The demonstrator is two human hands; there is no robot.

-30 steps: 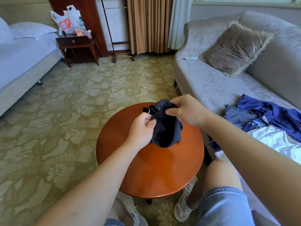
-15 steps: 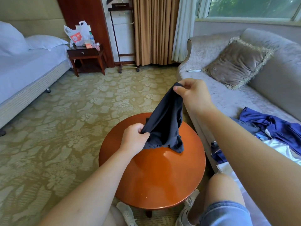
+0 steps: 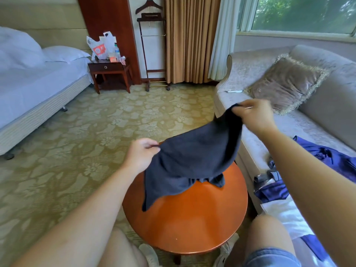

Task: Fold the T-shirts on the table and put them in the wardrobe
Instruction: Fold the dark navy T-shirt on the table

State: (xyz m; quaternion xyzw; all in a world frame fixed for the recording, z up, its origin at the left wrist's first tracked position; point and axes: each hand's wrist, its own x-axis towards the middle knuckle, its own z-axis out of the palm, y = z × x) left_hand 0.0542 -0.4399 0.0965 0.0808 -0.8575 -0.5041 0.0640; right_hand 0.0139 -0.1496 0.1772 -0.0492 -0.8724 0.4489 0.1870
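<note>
1. Scanning from the left, I find the left hand [image 3: 141,154] above the far left rim of the round table [image 3: 192,228]. Its fingers [image 3: 151,146] are curled and pinch one edge of the dark T-shirt [image 3: 192,160].
2. The dark T-shirt hangs between both hands as a slanted sheet, low at the left and high at the right. Its lower folds rest bunched on the table top. One corner droops toward the near left of the table.
3. The right hand [image 3: 254,116] is raised above the gap between the table and the sofa [image 3: 250,74]. Its fingertips [image 3: 238,112] are closed on the upper edge of the shirt. Blur hides the exact grip.
4. Further right, a heap of blue and white garments [image 3: 327,158] lies on the sofa seat, well apart from both hands.
5. Progress, as I judge it, is early. The shirt is held up, not laid flat, and no fold is made. I see no folded stack, and the sofa heap looks unfolded.
6. Remaining steps: flatten the shirt on the table, fold it, and carry it to the wardrobe. I cannot identify a wardrobe in this view.
</note>
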